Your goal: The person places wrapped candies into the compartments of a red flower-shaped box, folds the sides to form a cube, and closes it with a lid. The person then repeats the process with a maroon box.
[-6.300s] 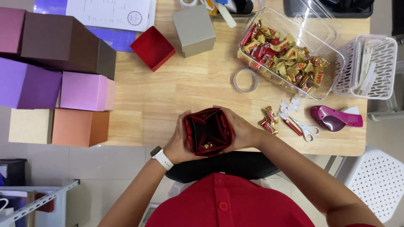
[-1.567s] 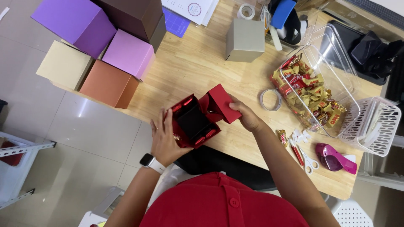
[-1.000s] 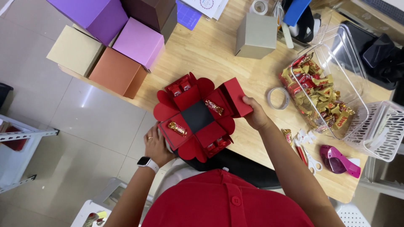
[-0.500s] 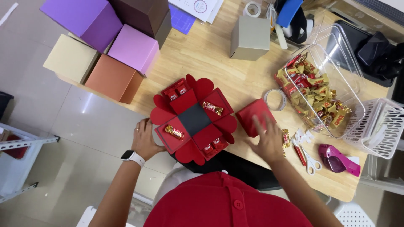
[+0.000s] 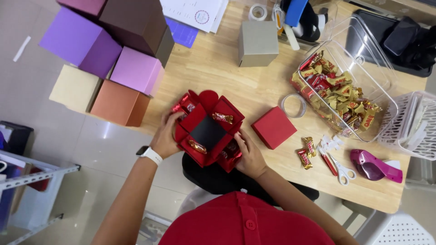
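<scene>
The left hand (image 5: pixel 165 138) has its grip closed on the left-side flaps of an unfolded red box (image 5: pixel 206 131), fingers curled over the panel edge. The right hand (image 5: pixel 250 156) grips the box's lower right flap, thumb on top and fingers beneath. The box lies spread open at the near edge of the tabletop (image 5: pixel 236 86), its panels fanned out around a dark square centre, with wrapped candies (image 5: pixel 222 118) fixed to several flaps. A white wristwatch (image 5: pixel 150 154) sits on the left wrist.

Just right of the box, apart from it, lies a red square lid (image 5: pixel 274 128). Beyond the lid is a roll of clear tape (image 5: pixel 294 105). Further right along the near edge lie two loose candies (image 5: pixel 306 153), then scissors (image 5: pixel 336 165) and a pink tape dispenser (image 5: pixel 374 165). A clear plastic tub (image 5: pixel 345 95) full of red and gold candies stands toward the right edge, beside a white slatted basket (image 5: pixel 411 124). A grey box (image 5: pixel 258 43) stands near the far edge. At the left edge, purple, pink, brown, cream and orange boxes (image 5: pixel 118 59) are stacked together.
</scene>
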